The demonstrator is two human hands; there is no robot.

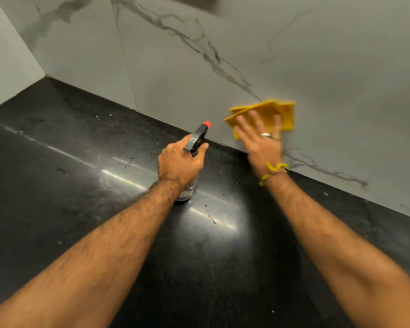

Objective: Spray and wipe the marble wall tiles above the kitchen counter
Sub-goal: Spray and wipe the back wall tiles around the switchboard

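My right hand [262,138] presses a folded yellow cloth [284,112] flat against the grey marble wall tiles [199,67], low down, just above the counter. Its fingers are spread and straight, and cloth and hand look blurred. My left hand [179,163] grips the neck of a clear spray bottle [199,136] with a black head and a red nozzle tip. The bottle stands upright with its base on the black counter [81,185], and the nozzle points toward the wall left of the cloth.
The glossy black counter carries scattered water drops and a bright light reflection. A side wall [7,55] closes the corner at far left. A vertical tile joint [123,58] runs left of the hands.
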